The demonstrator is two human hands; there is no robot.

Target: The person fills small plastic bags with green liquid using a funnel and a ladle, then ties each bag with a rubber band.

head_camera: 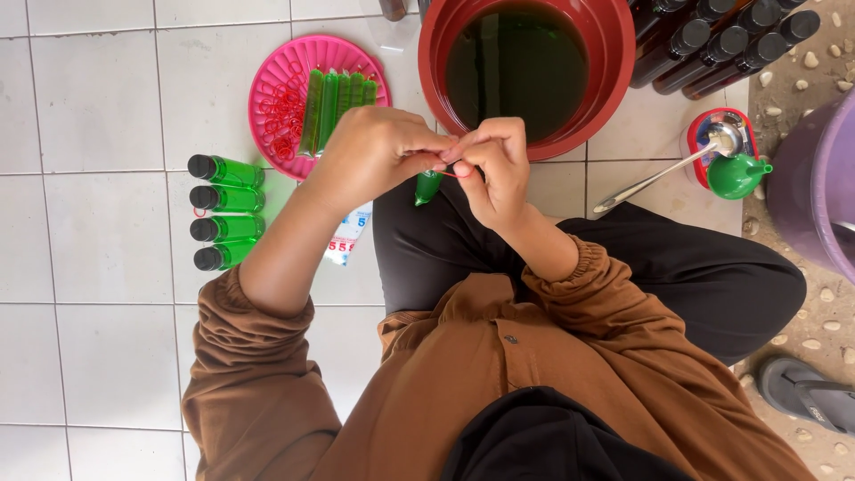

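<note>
Pouch (pixel 427 186) of green liquid is hanging at the centre, just under both hands, its neck pinched between them. The left hand (pixel 370 156) is closing tight on the top while the right hand (pixel 492 169) is pulling a red band (pixel 454 173) around it, so the tying step looks under way; the next wrap likely calls for a steady pinch. Filled pouches are lying on the pink tray (pixel 267 85) at eleven o'clock, green bottles (pixel 224 214) at nine, the red basin (pixel 606 53) at twelve.

Both hands hide most of the green pouch (pixel 427 186); the purple tub (pixel 824 178) runs off-frame.
</note>
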